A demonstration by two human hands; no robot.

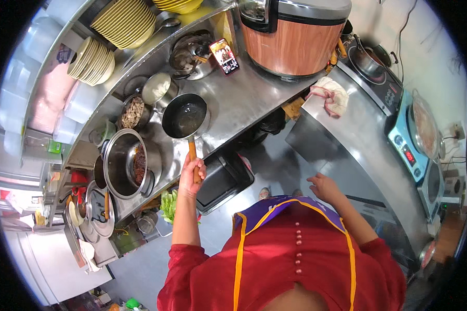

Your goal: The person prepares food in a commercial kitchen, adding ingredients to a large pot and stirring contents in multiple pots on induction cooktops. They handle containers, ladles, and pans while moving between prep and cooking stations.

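Note:
My left hand [193, 175] is closed around the wooden handle of a dark saucepan [185, 116], held at or over the steel counter [233, 112]; whether it rests there I cannot tell. A little clear liquid seems to lie in the pan. Left of it are a large steel pot [120, 163] with dark red-brown food, a pot of chopped brown pieces [132, 112] and a small steel pot with white pieces [160, 88]. My right hand [323, 187] hangs over the floor, fingers apart, holding nothing.
A wood-patterned rice cooker [294, 46] and a lit phone [223, 57] stand at the back. On the right counter are a cloth [330, 95], an induction cooker with a pot [369, 62] and a blue cooker [408, 149] with a pan. Stacked bowls [124, 23] fill the shelf. A black bin [223, 182] stands below.

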